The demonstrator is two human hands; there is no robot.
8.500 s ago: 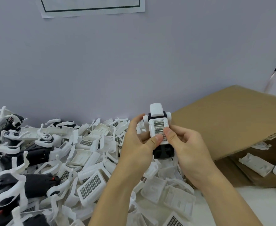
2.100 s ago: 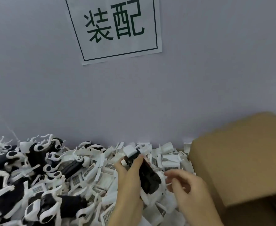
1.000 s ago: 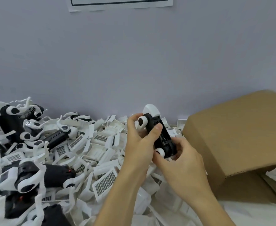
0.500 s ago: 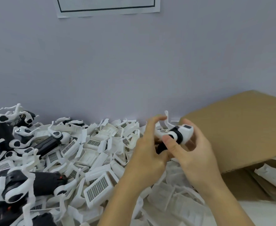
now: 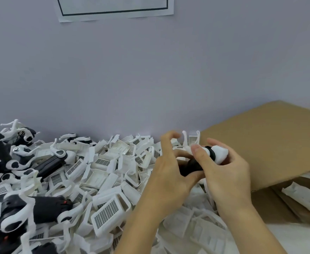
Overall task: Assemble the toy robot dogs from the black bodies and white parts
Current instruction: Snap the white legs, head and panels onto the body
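Since half a second ago, both hands have stayed at the same spot just left of the cardboard box (image 5: 260, 143), and the dog (image 5: 203, 158) between them has barely turned; its white head end points right, toward the box. My right hand (image 5: 227, 173) grips that head end, thumb on top and fingers curled round it. My left hand (image 5: 170, 171) supports the black body from below, thumb against it; its upper fingers are spread and lifted clear. Two thin white legs stand up from the dog behind my right thumb.

Judgement: with the dog now lying crosswise and not end-on as one second ago, I am seating or checking the head and leg joints. This unit looks close to complete; many remain.

Materials:
- Body: matte black plastic, rounded and elongated.
- Head and legs: smooth white plastic; the legs are slender, curved, and likely to flex.
- Loose white parts (image 5: 106, 215) left of the box: shallow rectangular shells, some with a fine grid face, heaped on the tabletop.
- Other dogs (image 5: 40, 208) lie further left of the box, black bodies with white legs fitted.
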